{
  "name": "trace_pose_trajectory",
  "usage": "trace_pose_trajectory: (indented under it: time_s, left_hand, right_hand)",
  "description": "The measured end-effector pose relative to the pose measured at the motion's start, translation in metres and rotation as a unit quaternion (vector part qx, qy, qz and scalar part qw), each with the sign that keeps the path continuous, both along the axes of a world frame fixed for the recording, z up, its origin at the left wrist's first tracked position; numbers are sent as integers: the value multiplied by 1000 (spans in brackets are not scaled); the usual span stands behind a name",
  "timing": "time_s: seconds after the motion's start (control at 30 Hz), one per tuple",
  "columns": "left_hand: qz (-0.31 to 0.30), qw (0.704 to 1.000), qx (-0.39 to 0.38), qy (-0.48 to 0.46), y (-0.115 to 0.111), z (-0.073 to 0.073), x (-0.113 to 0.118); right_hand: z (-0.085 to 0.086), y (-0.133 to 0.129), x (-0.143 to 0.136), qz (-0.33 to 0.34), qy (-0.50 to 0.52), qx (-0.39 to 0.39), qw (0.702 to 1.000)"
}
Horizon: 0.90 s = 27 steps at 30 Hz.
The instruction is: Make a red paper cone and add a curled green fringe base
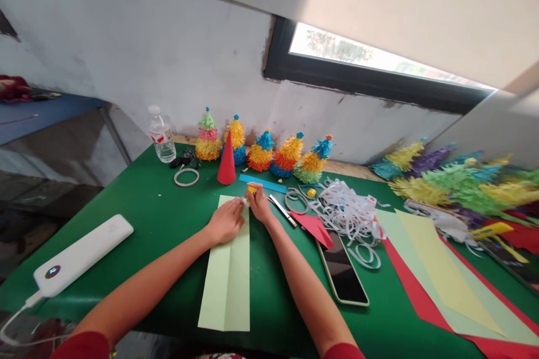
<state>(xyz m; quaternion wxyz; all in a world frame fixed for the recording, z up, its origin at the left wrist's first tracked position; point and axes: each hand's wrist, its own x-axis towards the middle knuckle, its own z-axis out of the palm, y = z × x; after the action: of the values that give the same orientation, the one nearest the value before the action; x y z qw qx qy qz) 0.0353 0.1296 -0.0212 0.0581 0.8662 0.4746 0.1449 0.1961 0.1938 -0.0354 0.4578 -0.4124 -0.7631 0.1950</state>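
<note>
A long strip of pale green paper [227,286] with a lengthwise crease lies on the green table in front of me. My left hand [226,221] rests flat on its far end, fingers together and stretched out. My right hand [258,205] is closed around a small yellow object [251,189] at the paper's far right corner; most of it is hidden, so its kind is unclear. Just beyond the hands are a blue paper strip [263,183] and a red paper cone [227,162]. Scissors [283,211] lie right of my right hand, beside a folded red paper piece [312,228].
Several fringed paper cones [260,151] line the wall, near a water bottle [161,134]. At left lies a white power bank [84,255] with a cable. To the right are a phone [343,269], tangled white strips [345,207] and coloured paper sheets [446,275].
</note>
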Motion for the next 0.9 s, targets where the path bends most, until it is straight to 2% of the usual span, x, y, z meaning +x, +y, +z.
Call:
trace_pose_trajectory:
  time_s: [0.27,0.9]
  left_hand:
    - [-8,1000,-13,3,1,-1,-3]
    - [-10,1000,-20,8,3,-7,-3]
  right_hand:
    - [-4,-17,2,20,12,-16,1000]
    - [2,-62,5,71,16,-12,997]
